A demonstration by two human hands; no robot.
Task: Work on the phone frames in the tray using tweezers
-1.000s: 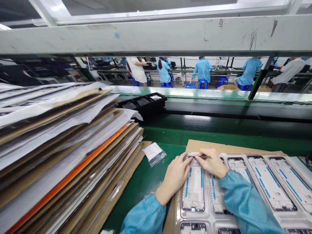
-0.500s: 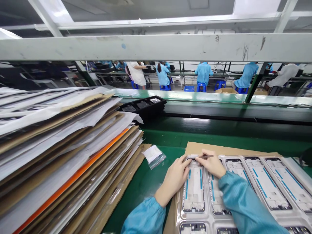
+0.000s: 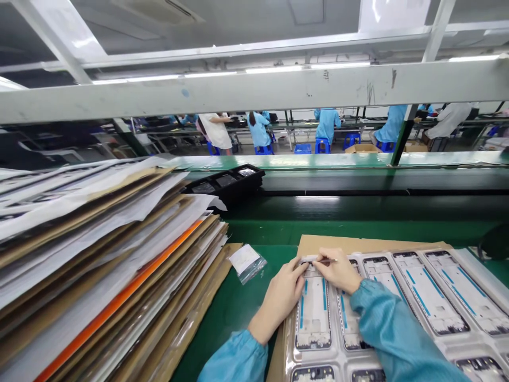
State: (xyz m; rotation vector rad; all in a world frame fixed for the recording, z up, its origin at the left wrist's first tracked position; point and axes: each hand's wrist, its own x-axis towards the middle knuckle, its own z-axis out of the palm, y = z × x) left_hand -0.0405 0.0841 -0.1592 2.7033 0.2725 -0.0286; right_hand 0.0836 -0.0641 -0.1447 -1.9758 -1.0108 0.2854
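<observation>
A clear moulded tray (image 3: 479, 286) lies on a brown cardboard sheet (image 3: 318, 243) and holds several white phone frames with blue strips. My left hand (image 3: 283, 294) rests on the upper left corner of the leftmost frame (image 3: 313, 318), thumb and forefinger pinched at its top edge. My right hand (image 3: 338, 270) is closed on thin metal tweezers (image 3: 328, 261), whose tips point left at the frame's top edge, close to my left fingertips. Blue sleeves cover both arms.
A tall slanted stack of cardboard and plastic sheets (image 3: 103, 265) fills the left. A small clear bag with a white label (image 3: 247, 262) lies on the green mat. A black tray (image 3: 225, 183) sits by the dark conveyor belt (image 3: 377, 204). People in blue coats work at far benches.
The view has tilted upward and shifted slightly, so the tray and hands sit lower in the picture. Both hands stay at the top edge of the same frame.
</observation>
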